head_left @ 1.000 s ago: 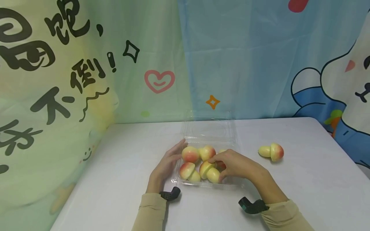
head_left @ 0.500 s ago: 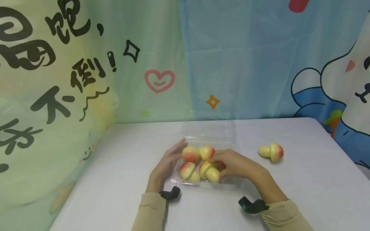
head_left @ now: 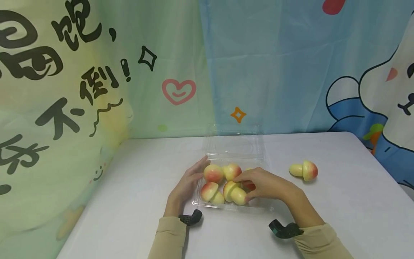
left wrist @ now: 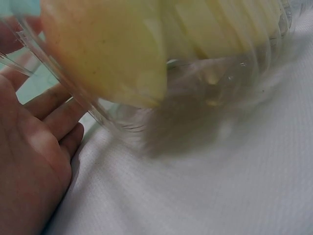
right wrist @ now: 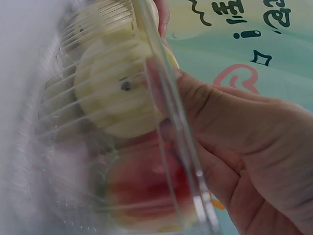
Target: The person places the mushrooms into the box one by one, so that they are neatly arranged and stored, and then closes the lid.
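A clear plastic clamshell box (head_left: 223, 207) lies on the table with toy mushrooms inside, yellow with red-blushed caps. My left hand (head_left: 185, 185) rests along its left side; in the left wrist view the fingers (left wrist: 63, 115) stretch against the clear wall. My right hand (head_left: 270, 185) reaches in over the right part and holds the front-middle mushroom (head_left: 238, 196) between thumb and fingers. Seen from the right wrist, the thumb goes over the rim to this mushroom's pale stem end (right wrist: 124, 88). A red cap (right wrist: 146, 181) sits beside it, partly hidden under the hand in the head view.
The box's clear lid (head_left: 234, 145) stands open toward the back. One more toy mushroom (head_left: 309, 170) lies on its side on the white table (head_left: 339, 212), right of the box. A printed curtain (head_left: 275, 72) hangs behind the table.
My right wrist has shifted very slightly to the right, with the fingers still at the front-middle mushroom. The left hand, the box and the other mushrooms have stayed in place.
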`<state>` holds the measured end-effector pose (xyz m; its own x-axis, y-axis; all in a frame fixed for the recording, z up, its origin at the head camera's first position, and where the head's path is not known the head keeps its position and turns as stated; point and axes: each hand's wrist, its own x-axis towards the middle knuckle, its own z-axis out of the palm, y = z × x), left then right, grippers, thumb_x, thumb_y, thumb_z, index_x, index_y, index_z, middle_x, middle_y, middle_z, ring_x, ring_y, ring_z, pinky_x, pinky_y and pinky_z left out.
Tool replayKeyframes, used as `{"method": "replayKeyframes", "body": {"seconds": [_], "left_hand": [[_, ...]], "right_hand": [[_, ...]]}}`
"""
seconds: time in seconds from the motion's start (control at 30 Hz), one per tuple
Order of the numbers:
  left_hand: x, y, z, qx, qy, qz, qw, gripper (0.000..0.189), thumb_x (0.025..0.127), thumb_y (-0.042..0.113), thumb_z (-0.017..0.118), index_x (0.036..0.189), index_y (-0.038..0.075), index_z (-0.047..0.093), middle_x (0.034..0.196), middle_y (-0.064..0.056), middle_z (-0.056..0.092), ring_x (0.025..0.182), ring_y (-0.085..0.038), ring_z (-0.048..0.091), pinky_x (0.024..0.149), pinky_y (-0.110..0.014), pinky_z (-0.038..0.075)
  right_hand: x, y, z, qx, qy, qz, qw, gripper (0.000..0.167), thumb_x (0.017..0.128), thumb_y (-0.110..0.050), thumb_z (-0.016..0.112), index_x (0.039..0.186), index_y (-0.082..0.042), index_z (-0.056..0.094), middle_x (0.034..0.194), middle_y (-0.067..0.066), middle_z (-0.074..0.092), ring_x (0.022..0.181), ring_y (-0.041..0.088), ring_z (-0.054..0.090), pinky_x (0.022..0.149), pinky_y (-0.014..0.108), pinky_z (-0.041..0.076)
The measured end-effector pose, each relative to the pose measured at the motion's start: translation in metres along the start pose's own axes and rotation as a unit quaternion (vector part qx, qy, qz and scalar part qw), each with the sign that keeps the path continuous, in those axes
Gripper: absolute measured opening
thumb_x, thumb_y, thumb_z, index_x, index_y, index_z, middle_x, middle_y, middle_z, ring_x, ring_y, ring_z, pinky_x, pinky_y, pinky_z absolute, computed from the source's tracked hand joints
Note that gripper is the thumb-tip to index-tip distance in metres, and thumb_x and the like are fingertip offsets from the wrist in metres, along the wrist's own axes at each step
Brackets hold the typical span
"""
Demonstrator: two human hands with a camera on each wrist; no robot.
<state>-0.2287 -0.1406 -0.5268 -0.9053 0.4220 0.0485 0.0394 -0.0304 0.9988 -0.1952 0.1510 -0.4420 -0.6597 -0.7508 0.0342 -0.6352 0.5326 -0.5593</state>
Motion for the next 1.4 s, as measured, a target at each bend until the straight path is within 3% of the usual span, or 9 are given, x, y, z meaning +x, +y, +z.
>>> {"method": "replayKeyframes", "body": {"seconds": [0.33,0.43,0.67,0.83,1.0,1.17,1.27,1.4], "left_hand": [[0.000,0.000,0.003,-0.004,0.000,-0.008,1.0000,0.060,0.091,0.012,0.048,0.148,0.024,0.033,0.152,-0.002,0.038,0.145,-0.015,0.025,0.121,-0.044,0.008],[0.001,0.000,0.003,-0.008,-0.004,-0.003,1.0000,0.061,0.092,0.011,0.047,0.149,0.020,0.031,0.152,-0.004,0.037,0.145,-0.016,0.024,0.121,-0.044,0.007],[0.001,0.001,0.004,0.004,-0.007,0.002,1.0000,0.062,0.091,0.009,0.046,0.150,0.017,0.029,0.153,-0.006,0.036,0.145,-0.017,0.023,0.121,-0.042,0.009],[0.002,0.000,0.004,0.011,-0.005,0.002,0.9999,0.061,0.091,0.009,0.046,0.150,0.019,0.030,0.152,-0.005,0.038,0.144,-0.016,0.025,0.121,-0.040,0.010],[0.002,0.001,0.004,0.003,-0.012,0.006,0.9999,0.062,0.091,0.008,0.046,0.150,0.017,0.029,0.153,-0.008,0.036,0.145,-0.017,0.023,0.121,-0.041,0.008],[0.000,0.003,0.004,0.002,-0.005,0.001,1.0000,0.061,0.091,0.008,0.046,0.149,0.020,0.032,0.152,-0.007,0.036,0.145,-0.017,0.023,0.121,-0.040,0.009],[-0.001,0.005,0.004,0.002,0.001,-0.002,1.0000,0.060,0.092,0.009,0.047,0.149,0.021,0.033,0.152,-0.007,0.037,0.145,-0.017,0.025,0.121,-0.040,0.010],[-0.002,0.006,0.003,-0.005,0.002,-0.002,1.0000,0.060,0.092,0.009,0.047,0.149,0.021,0.033,0.152,-0.007,0.037,0.145,-0.019,0.024,0.121,-0.043,0.008]], "right_hand": [[-0.003,0.001,-0.002,-0.014,-0.002,-0.005,0.9999,0.059,0.069,-0.030,0.082,0.123,-0.012,0.063,0.124,-0.001,0.063,0.117,0.020,0.057,0.098,0.040,0.048],[-0.004,0.002,-0.003,-0.015,-0.003,-0.010,0.9998,0.060,0.070,-0.031,0.082,0.123,-0.011,0.063,0.125,0.001,0.063,0.118,0.022,0.056,0.099,0.043,0.047],[-0.005,0.001,-0.005,0.003,-0.007,0.003,1.0000,0.061,0.070,-0.031,0.081,0.125,-0.014,0.062,0.123,-0.004,0.062,0.110,0.014,0.057,0.096,0.035,0.049],[-0.009,0.000,-0.013,-0.003,0.028,-0.008,0.9996,0.057,0.072,-0.028,0.081,0.123,-0.012,0.063,0.117,-0.001,0.065,0.101,0.017,0.060,0.090,0.035,0.051],[-0.024,0.005,-0.032,-0.007,0.091,0.041,0.9950,0.055,0.075,-0.032,0.078,0.125,-0.014,0.062,0.123,0.002,0.064,0.106,0.021,0.063,0.091,0.041,0.053],[-0.051,0.018,-0.057,-0.032,0.161,0.153,0.9745,0.056,0.081,-0.040,0.072,0.130,-0.015,0.058,0.131,0.011,0.058,0.113,0.035,0.060,0.091,0.053,0.051],[-0.068,0.028,-0.070,-0.054,0.206,0.216,0.9529,0.059,0.084,-0.045,0.067,0.132,-0.013,0.055,0.134,0.017,0.054,0.116,0.042,0.056,0.091,0.059,0.048],[-0.080,0.041,-0.079,-0.076,0.265,0.290,0.9167,0.065,0.088,-0.051,0.059,0.138,-0.010,0.048,0.138,0.023,0.047,0.117,0.047,0.051,0.090,0.063,0.045]]}}
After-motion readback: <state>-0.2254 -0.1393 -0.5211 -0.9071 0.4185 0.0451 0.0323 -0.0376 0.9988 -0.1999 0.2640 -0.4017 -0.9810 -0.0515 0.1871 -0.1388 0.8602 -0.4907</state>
